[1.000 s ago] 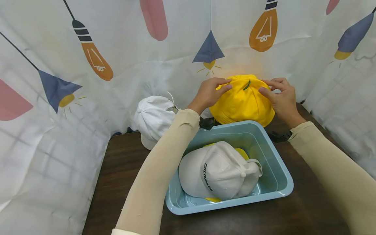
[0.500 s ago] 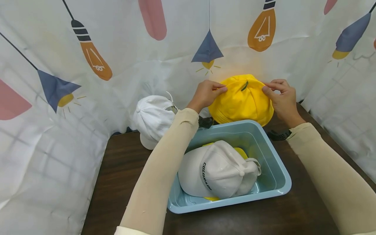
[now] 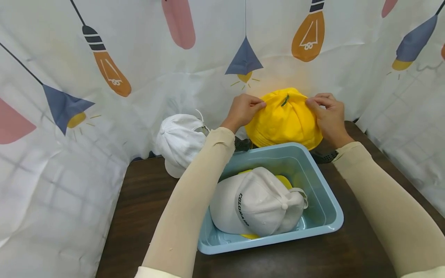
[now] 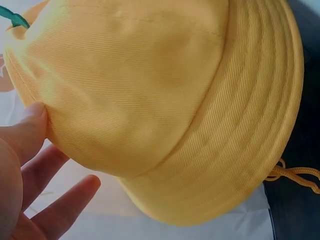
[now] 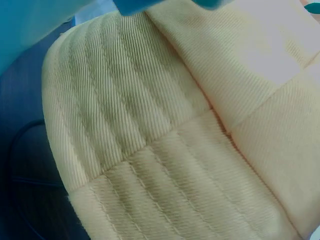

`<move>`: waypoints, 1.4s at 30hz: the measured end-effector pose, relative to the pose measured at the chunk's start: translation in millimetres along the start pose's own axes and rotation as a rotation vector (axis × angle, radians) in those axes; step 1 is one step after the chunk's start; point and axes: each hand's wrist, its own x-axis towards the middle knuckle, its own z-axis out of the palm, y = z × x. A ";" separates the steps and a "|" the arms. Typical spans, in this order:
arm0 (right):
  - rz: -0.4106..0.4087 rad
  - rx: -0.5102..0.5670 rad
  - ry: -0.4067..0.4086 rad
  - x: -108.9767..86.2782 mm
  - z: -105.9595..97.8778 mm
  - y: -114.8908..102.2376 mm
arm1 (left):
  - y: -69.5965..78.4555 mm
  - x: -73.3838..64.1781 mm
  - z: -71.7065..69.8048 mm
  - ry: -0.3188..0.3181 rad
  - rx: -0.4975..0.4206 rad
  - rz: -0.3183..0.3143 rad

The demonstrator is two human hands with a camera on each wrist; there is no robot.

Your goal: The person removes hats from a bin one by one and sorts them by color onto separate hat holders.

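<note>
A yellow bucket hat (image 3: pixel 283 125) with a small green stem on top stands behind the light blue tub (image 3: pixel 278 239). My left hand (image 3: pixel 242 110) pinches the left side of its crown; in the left wrist view the thumb (image 4: pixel 25 131) lies on the fabric and two fingers spread below. On the opposite side, my right hand (image 3: pixel 327 112) grips the crown between thumb and fingers. The right wrist view is filled by the hat's stitched brim (image 5: pixel 120 115). Inside the tub lies a white cap (image 3: pixel 260 210) marked COLORADO, over something yellow (image 3: pixel 286 181) that is mostly hidden.
Another white cap (image 3: pixel 180 141) sits at the back left of the dark wooden table (image 3: pixel 139 208), partly behind my left forearm. A white cloth backdrop (image 3: pixel 194 85) printed with lamps rises directly behind the hats. The tub takes up the middle of the table.
My fingers have closed from a looser touch to a pinch on the hat's crown. My right hand has shifted slightly left. The hat stays nearly in place, its stem shifted a little left.
</note>
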 end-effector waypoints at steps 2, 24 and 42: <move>0.020 0.005 -0.003 0.9 1.8 -1.4 | -1.7 0.2 -0.4 -0.008 -0.007 -0.013; 0.142 -0.030 -0.042 -1.0 -8.3 29.9 | -8.1 3.5 5.0 -0.087 -0.007 0.044; 0.147 -0.061 -0.011 3.7 -0.3 49.2 | -5.5 3.9 15.4 -0.064 0.077 -0.013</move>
